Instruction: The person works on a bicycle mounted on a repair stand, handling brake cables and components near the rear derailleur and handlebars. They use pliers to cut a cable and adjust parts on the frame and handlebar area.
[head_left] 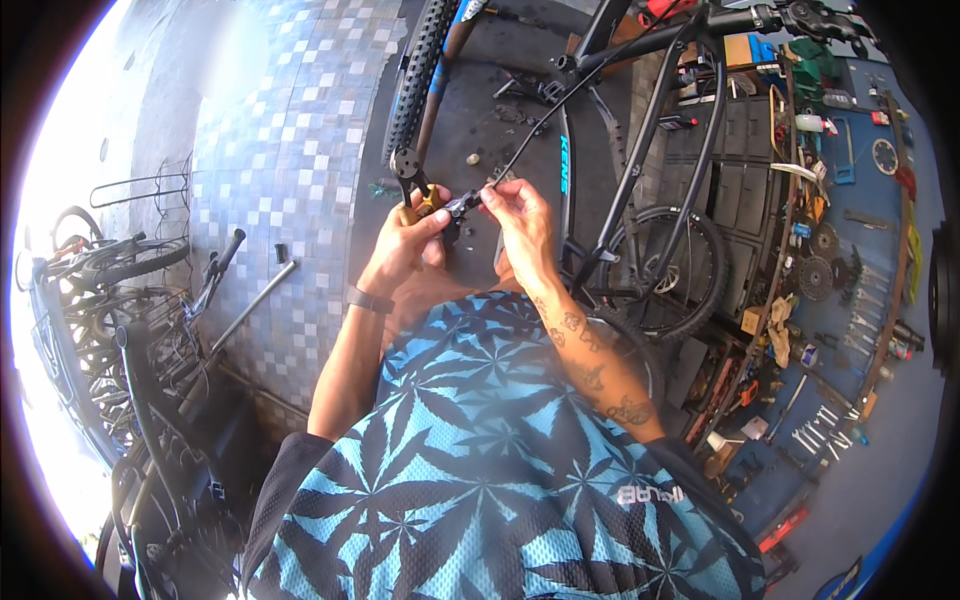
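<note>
Just left of the bike frame [566, 165], my left grip [408, 238] pinches a small dark fitting [462, 207] with a yellow-handled tool [404, 163] tucked in the same palm, presumably to save setting it down. My right grip [522, 215] pinches the black cable [528, 142] beside the fitting, likely steadying its end. The tyre [409, 100] edges in left of the bike frame; beyond it, tiled floor [290, 130] offers my left elbow more room.
</note>
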